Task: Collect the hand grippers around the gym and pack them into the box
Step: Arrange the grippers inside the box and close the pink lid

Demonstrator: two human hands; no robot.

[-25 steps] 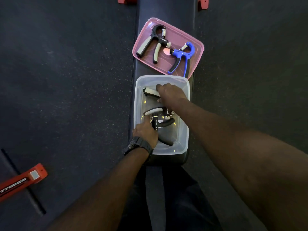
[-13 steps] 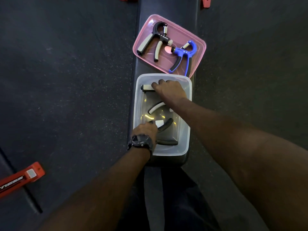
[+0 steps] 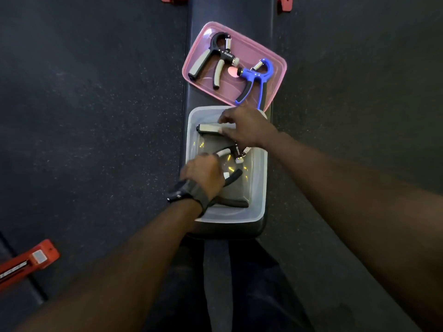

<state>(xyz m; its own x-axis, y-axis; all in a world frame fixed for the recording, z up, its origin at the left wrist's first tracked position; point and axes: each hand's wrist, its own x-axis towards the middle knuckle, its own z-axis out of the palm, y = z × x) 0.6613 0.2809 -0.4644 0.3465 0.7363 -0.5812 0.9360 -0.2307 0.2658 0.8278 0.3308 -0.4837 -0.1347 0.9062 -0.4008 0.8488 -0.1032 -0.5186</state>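
A clear plastic box (image 3: 259,188) stands on a dark bench (image 3: 230,17). Inside lie two hand grippers: one black-and-grey hand gripper (image 3: 209,128) at the far end and an all-black hand gripper (image 3: 233,202) at the near end. My right hand (image 3: 244,127) pinches the grey handle of the far one. My left hand (image 3: 203,172), with a watch on its wrist, grips the black one; its fingers are partly hidden. Beyond the box a pink lid (image 3: 271,92) carries another black-and-grey gripper (image 3: 215,59) and a blue gripper (image 3: 254,80).
Dark rubber gym floor (image 3: 84,104) lies on both sides of the narrow bench. A red metal frame foot (image 3: 28,262) sits on the floor at lower left. Red frame parts (image 3: 284,3) show at the bench's far end. My legs are below the box.
My right hand has shifted the far gripper's grey handle toward the box's far wall. My left hand has moved further into the box over the black gripper.
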